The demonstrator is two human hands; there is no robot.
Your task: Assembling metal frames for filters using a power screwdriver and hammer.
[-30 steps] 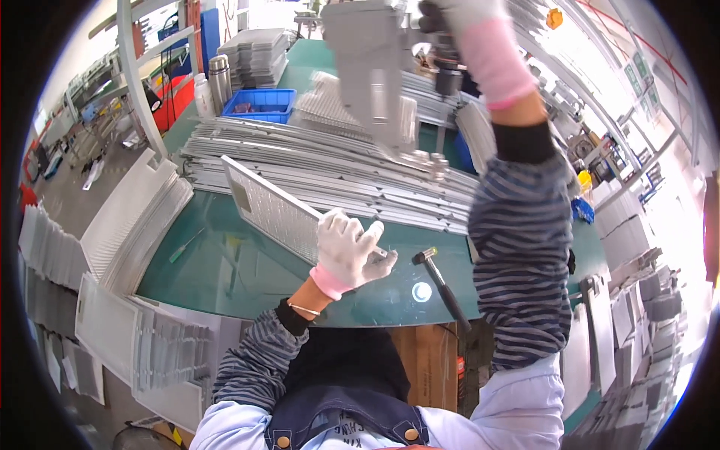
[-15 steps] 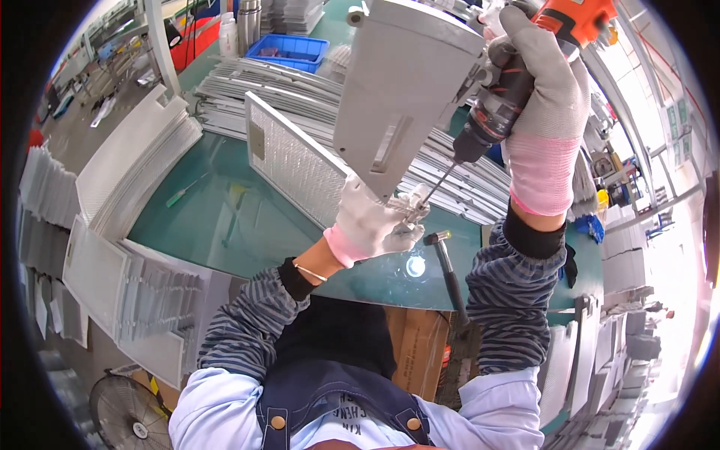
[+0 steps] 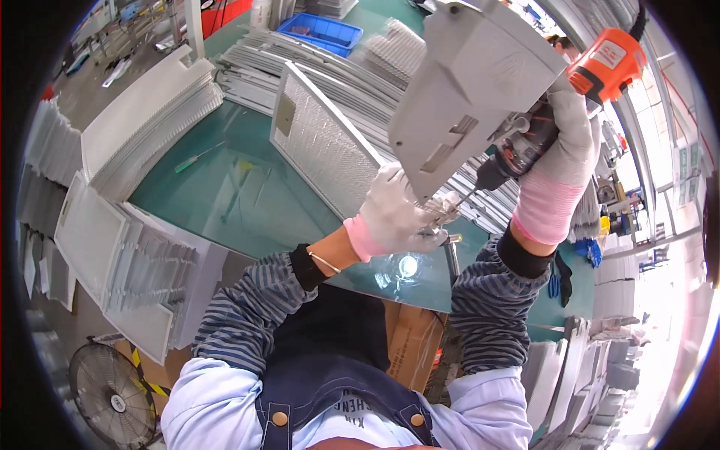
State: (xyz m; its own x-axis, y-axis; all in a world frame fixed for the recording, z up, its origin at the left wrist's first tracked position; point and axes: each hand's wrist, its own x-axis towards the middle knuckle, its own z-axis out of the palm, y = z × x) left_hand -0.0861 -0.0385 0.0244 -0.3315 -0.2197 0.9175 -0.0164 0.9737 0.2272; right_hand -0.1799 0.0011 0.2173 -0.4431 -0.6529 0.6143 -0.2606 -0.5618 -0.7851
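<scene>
My right hand (image 3: pixel 574 142), in a white glove with a pink cuff, is closed round an orange and black power screwdriver (image 3: pixel 517 154). Its long bit (image 3: pixel 466 199) slants down to the fingers of my left hand (image 3: pixel 401 214). That gloved hand is closed at the lower end of a grey plastic housing (image 3: pixel 480 90); small metallic bits show at its fingertips, too small to name. The housing stands tilted ahead of me, with a slot in its face. What supports it is hidden. A hammer (image 3: pixel 453 259) lies beside my right sleeve, partly covered.
A mesh filter panel (image 3: pixel 322 142) leans on the green table (image 3: pixel 217 195). Stacked strips (image 3: pixel 300 82) and a blue bin (image 3: pixel 321 34) are behind it. A green-handled screwdriver (image 3: pixel 187 162) lies left. Panel stacks (image 3: pixel 142 120) line the left edge; a fan (image 3: pixel 112 397) stands below.
The housing and both hands sit further right in the picture, and the view has shifted. The screwdriver's bit still points to my left fingertips. My right sleeve now covers more of the hammer.
</scene>
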